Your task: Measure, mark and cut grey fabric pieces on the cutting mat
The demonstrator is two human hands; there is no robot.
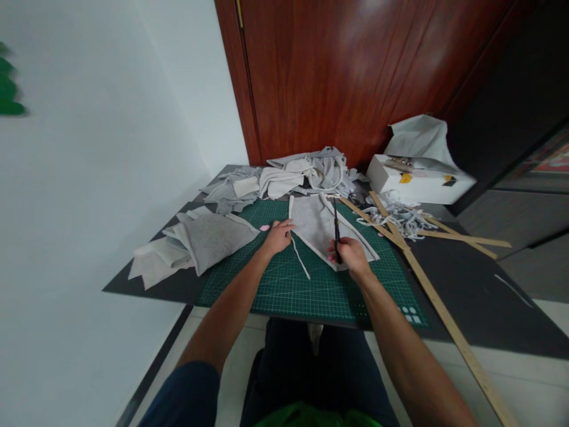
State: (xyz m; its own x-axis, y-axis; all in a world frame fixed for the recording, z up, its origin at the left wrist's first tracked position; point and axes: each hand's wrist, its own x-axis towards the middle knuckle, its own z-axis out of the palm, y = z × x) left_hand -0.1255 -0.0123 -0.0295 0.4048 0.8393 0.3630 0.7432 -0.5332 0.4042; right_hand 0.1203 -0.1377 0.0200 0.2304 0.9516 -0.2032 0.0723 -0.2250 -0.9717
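So the right hand (353,256) has its fingers clamped on black scissors (336,235), blades lying over a grey fabric piece (317,228) on the green cutting mat (284,284). The left hand (278,236) presses flat on the fabric's left edge, fingers together, just beside a cut strip (300,256).

So the table (466,284) is dark, almost black, pushed up against a wooden door. A green cutting mat (311,290) lies in the middle of it, with a gray fabric piece (317,228) and a thin cut strip (300,255) on top. Folded gray fabric (200,243) sits at the left, half on the mat. There's a heap of gray cloth (288,178) at the back, a white box (418,181) back right, a tangle of scraps (400,218), and long wooden rulers (438,302) lying across the right side.
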